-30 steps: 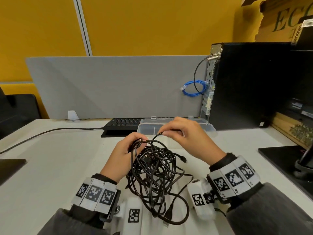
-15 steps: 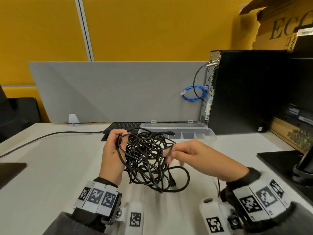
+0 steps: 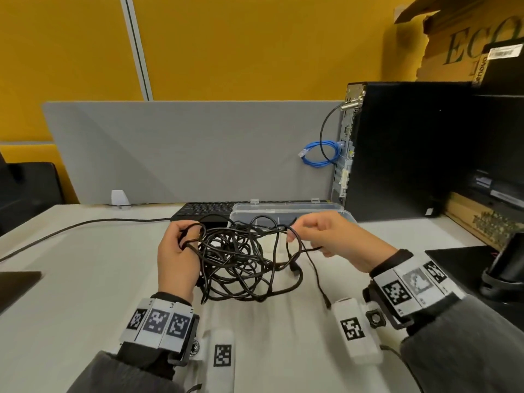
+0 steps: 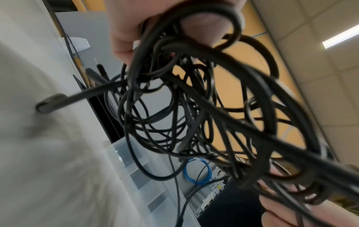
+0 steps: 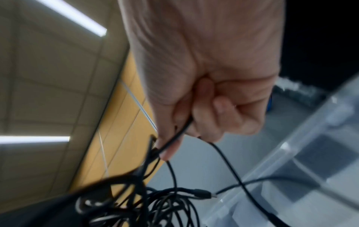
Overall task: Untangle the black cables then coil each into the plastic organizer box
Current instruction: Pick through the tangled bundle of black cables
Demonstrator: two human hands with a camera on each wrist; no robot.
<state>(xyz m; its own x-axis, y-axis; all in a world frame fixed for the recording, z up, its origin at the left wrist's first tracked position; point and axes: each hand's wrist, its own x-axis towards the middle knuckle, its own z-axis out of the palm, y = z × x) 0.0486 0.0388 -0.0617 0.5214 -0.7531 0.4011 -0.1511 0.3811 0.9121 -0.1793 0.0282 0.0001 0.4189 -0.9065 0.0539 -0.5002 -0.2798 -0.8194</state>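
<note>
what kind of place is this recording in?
Most likely an office workstation: a grey desk divider against a yellow wall, a black desktop PC tower with a keyboard on the white desk, and ceiling strip lights in the wrist views.

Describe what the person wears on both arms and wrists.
Both arms are in grey sleeves with dark cuffs. Each wrist carries a white band of square black-and-white coded markers, the left wrist band and the right wrist band. A white block with one more marker hangs below each wrist, by a small dark camera mount. The hands are bare.
</note>
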